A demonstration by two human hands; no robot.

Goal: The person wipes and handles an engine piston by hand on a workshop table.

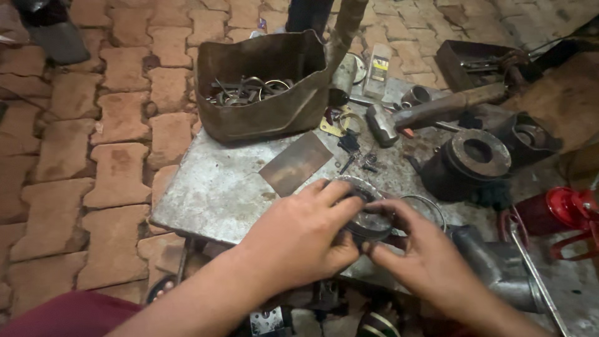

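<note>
Metal ring [368,215], round and greasy, sits at the near edge of the steel plate [212,193], and I hold it with both hands. My left hand [299,240] closes over its left side, fingers curled on the rim. My right hand [427,259] pinches the right side. Just beside lies a thin wire hoop [430,203]. Behind are a hammer [424,115] and a dented tin of scrap parts [262,87].

Left tabletop [212,187] open; metal bin [262,87], hammer [430,112] crowd behind
</note>
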